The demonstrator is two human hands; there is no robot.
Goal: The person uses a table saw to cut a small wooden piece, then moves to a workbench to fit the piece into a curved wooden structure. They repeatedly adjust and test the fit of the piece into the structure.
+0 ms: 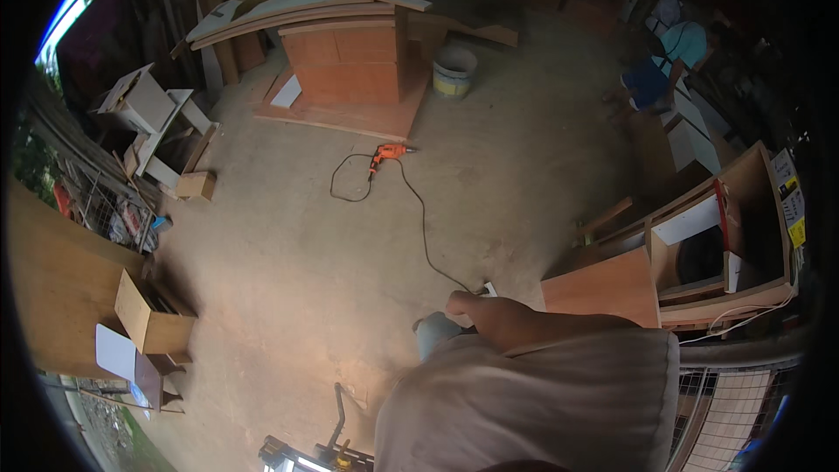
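Note:
My right arm reaches out from a grey-brown sleeve, and my right hand (461, 301) is at its end, low over the floor. Its fingers are hidden, so whether they grip anything cannot be made out. Right beside the hand, a black cord (426, 227) ends near a small white piece (490, 288), perhaps a plug or socket. That cord runs across the floor to an orange power drill (387, 156), which lies on its side with the bit pointing right. Light blue cloth (436, 333) shows just below my hand. My left hand does not show.
A wooden cabinet frame (699, 297) stands close on the right. Ahead are a reddish wooden counter (341, 65) and a bucket (454, 72). Small wooden boxes (156, 319) stand at left. A person (673, 57) bends over boards at far right. A black metal tool (336, 450) is near below.

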